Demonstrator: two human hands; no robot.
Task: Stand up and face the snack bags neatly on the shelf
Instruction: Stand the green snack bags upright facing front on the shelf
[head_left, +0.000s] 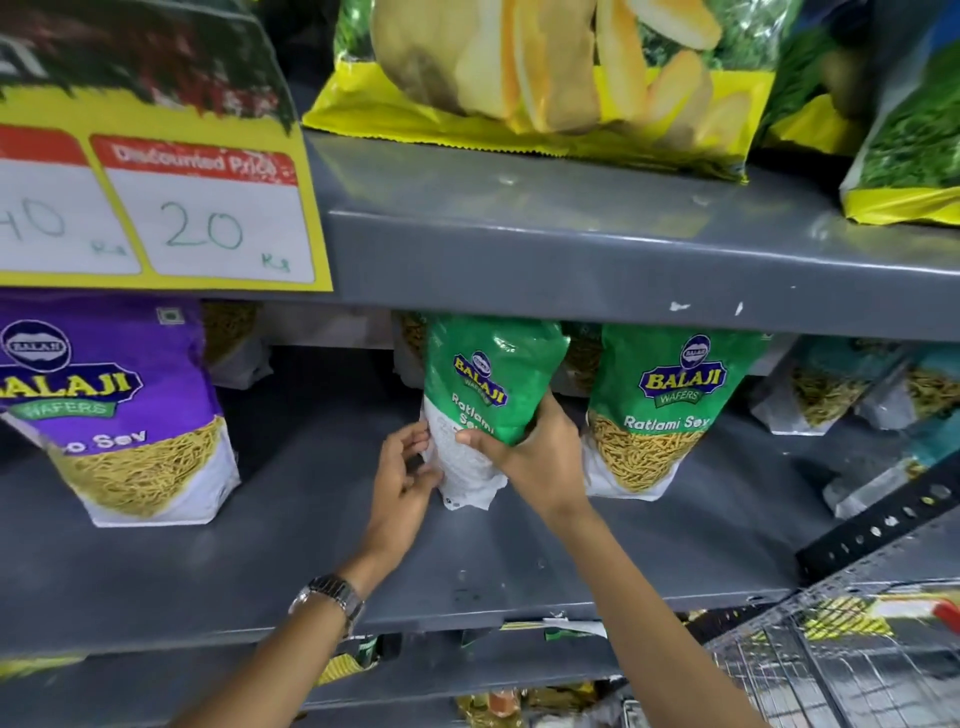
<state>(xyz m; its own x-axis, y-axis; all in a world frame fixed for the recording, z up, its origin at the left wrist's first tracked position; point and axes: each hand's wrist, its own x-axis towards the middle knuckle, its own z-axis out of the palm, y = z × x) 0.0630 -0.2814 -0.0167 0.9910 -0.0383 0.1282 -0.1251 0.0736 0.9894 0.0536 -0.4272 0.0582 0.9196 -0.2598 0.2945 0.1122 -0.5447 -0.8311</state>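
A green Ratlami Sev bag (485, 384) stands on the grey middle shelf (311, 545), turned partly sideways so its label faces left. My right hand (530, 449) grips its front lower part. My left hand (408, 475) holds its white bottom edge from the left. A second green Ratlami Sev bag (660, 410) stands upright just to the right, facing forward. A purple sev bag (119, 410) stands upright at the left of the same shelf.
Several more bags (852, 384) stand or lie further back at the right. A yellow price sign (161, 208) hangs on the upper shelf edge (571, 260). Large chip bags (545, 78) sit above. A wire cart (831, 670) is at lower right.
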